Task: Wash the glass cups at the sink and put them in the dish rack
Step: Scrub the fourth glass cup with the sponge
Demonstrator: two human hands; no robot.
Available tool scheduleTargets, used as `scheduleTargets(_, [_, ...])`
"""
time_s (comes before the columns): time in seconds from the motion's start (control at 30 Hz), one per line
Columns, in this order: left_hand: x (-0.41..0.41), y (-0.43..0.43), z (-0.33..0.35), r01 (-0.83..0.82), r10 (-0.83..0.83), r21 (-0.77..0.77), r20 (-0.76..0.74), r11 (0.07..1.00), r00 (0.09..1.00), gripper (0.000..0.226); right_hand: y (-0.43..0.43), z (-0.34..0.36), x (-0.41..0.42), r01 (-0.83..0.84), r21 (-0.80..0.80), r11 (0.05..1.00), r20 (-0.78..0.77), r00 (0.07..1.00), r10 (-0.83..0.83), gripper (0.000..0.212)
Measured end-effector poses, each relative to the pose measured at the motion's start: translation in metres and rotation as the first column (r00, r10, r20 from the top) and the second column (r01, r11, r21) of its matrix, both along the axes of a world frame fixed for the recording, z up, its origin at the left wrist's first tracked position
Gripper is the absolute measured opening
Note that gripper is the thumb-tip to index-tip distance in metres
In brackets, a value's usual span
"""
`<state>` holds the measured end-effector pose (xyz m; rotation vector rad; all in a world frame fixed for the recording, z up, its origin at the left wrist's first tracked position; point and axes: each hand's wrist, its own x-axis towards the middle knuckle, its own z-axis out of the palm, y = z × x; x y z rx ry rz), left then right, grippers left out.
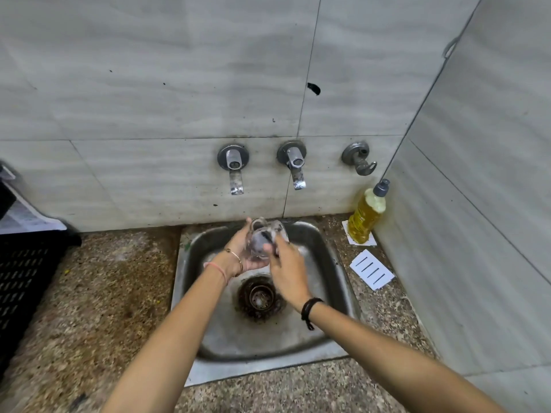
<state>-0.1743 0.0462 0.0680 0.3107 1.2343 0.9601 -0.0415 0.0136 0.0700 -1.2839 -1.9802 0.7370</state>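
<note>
Hands meet over the back half of the sink (268, 344), just below the wall. The left hand (238, 253) cradles the cup (261, 241) from the left and underneath, fingers (247, 225) curled up round its side, so the cup is held in the air above the basin and touches no metal. The right hand (287, 272) comes in from the right with its thumb against the cup; motion blur hides its fingers, so I cannot tell whether they grasp the glass or only rub it. The cup itself is blurred, tilted, its handle toward the wall. Below the hands lies the drain (259, 296), ringed with dark grime. Two taps (234, 168) stick out of the tiled wall, with a hook (359, 159) to their right. On the counter (104, 293) a yellow bottle (365, 219) stands in the right corner, a white slotted tray (371, 269) near it, and a black crate (24, 278) sits at the left edge.
</note>
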Motion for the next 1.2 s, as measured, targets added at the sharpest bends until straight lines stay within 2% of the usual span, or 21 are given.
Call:
scheduleTargets(0.07, [-0.003, 0.0, 0.005, 0.028, -0.027, -0.026, 0.051, 0.999, 0.998, 0.037, 0.009, -0.02, 0.012, -0.222, 0.293, 0.93, 0.295, 0.946, 0.133, 0.045])
scheduleTargets(0.13, [0.0, 0.002, 0.003, 0.007, -0.007, 0.01, 0.018, 1.0, 1.0, 0.028, 0.015, -0.024, 0.015, -0.282, 0.338, 0.898, 0.367, 0.918, 0.15, 0.037])
scheduleTargets(0.2, [0.005, 0.002, -0.002, -0.046, 0.046, 0.075, -0.004, 0.996, 0.999, 0.023, 0.005, -0.01, 0.002, -0.082, 0.05, 0.995, 0.112, 0.991, 0.076, 0.042])
scheduleTargets(0.27, [0.007, 0.003, -0.008, -0.07, 0.073, 0.107, -0.03, 0.992, 0.997, 0.021, -0.002, 0.004, -0.019, 0.066, -0.427, 0.902, -0.262, 0.945, -0.194, 0.036])
scheduleTargets(0.3, [0.006, 0.003, -0.008, -0.08, 0.083, 0.108, -0.026, 0.991, 0.996, 0.02, -0.003, 0.009, -0.021, 0.055, -0.477, 0.877, -0.337, 0.91, -0.24, 0.036])
scheduleTargets(0.33, [0.004, 0.002, -0.009, -0.072, 0.074, 0.102, -0.018, 0.992, 0.997, 0.02, -0.003, 0.006, -0.017, 0.031, -0.386, 0.922, -0.336, 0.926, -0.171, 0.04])
scheduleTargets(0.4, [-0.003, 0.001, -0.007, -0.021, 0.022, 0.067, -0.008, 0.998, 1.0, 0.021, 0.004, -0.009, 0.008, -0.154, 0.053, 0.987, -0.033, 0.987, 0.156, 0.049])
scheduleTargets(0.47, [-0.006, -0.003, -0.008, 0.041, -0.04, 0.029, -0.033, 0.999, 0.999, 0.026, 0.039, -0.027, 0.038, -0.544, 0.389, 0.744, 0.474, 0.81, 0.344, 0.04])
scheduleTargets(0.53, [-0.007, -0.004, -0.01, 0.052, -0.052, 0.009, -0.056, 0.999, 0.997, 0.027, 0.058, -0.03, 0.049, -0.698, 0.458, 0.55, 0.692, 0.669, 0.273, 0.04])
scheduleTargets(0.57, [-0.006, -0.003, -0.009, 0.045, -0.044, 0.01, -0.07, 0.999, 0.997, 0.027, 0.056, -0.032, 0.047, -0.672, 0.48, 0.564, 0.685, 0.689, 0.238, 0.04])
scheduleTargets(0.63, [-0.004, 0.004, -0.007, 0.023, -0.02, 0.032, -0.09, 0.999, 0.996, 0.026, 0.031, -0.029, 0.028, -0.412, 0.481, 0.774, 0.491, 0.858, 0.151, 0.035])
scheduleTargets(0.67, [-0.003, 0.006, -0.004, 0.015, -0.01, 0.05, -0.097, 0.999, 0.995, 0.025, 0.014, -0.024, 0.013, -0.177, 0.352, 0.919, 0.286, 0.955, 0.074, 0.03])
scheduleTargets(0.7, [-0.001, 0.007, -0.002, 0.012, -0.006, 0.063, -0.095, 0.998, 0.995, 0.022, 0.001, -0.018, -0.002, 0.03, 0.066, 0.997, 0.021, 0.999, -0.031, 0.027])
scheduleTargets(0.73, [-0.001, 0.007, -0.003, 0.008, -0.001, 0.074, -0.091, 0.997, 0.996, 0.02, -0.004, -0.013, -0.016, 0.1, -0.234, 0.967, -0.206, 0.967, -0.15, 0.03])
scheduleTargets(0.77, [-0.001, 0.007, -0.005, -0.006, 0.012, 0.083, -0.084, 0.997, 0.996, 0.02, -0.003, -0.012, -0.022, 0.084, -0.408, 0.909, -0.334, 0.913, -0.234, 0.032])
scheduleTargets(0.83, [-0.005, 0.005, -0.009, -0.039, 0.046, 0.085, -0.081, 0.996, 0.996, 0.021, 0.009, -0.013, -0.015, 0.002, -0.378, 0.926, -0.32, 0.938, -0.133, 0.024])
scheduleTargets(0.9, [-0.008, 0.001, -0.012, -0.06, 0.063, 0.06, -0.052, 0.996, 0.997, 0.024, 0.024, -0.017, 0.008, -0.213, -0.024, 0.977, 0.012, 0.977, 0.214, 0.022])
scheduleTargets(0.97, [-0.007, -0.001, -0.012, -0.049, 0.049, 0.03, -0.006, 0.998, 0.999, 0.031, 0.054, -0.015, 0.03, -0.543, 0.346, 0.765, 0.497, 0.798, 0.341, 0.036])
scheduleTargets(1.03, [-0.004, 0.0, -0.01, -0.039, 0.039, 0.025, 0.004, 0.999, 0.999, 0.034, 0.075, -0.011, 0.041, -0.699, 0.455, 0.552, 0.719, 0.654, 0.236, 0.042])
scheduleTargets(1.1, [-0.002, 0.004, -0.007, -0.036, 0.038, 0.034, -0.041, 0.999, 0.998, 0.03, 0.068, -0.014, 0.036, -0.605, 0.444, 0.661, 0.666, 0.716, 0.209, 0.034])
scheduleTargets(1.2, [-0.002, 0.009, -0.005, -0.045, 0.052, 0.064, -0.114, 0.997, 0.992, 0.018, 0.023, -0.023, 0.008, -0.114, 0.185, 0.976, 0.199, 0.977, 0.076, 0.018])
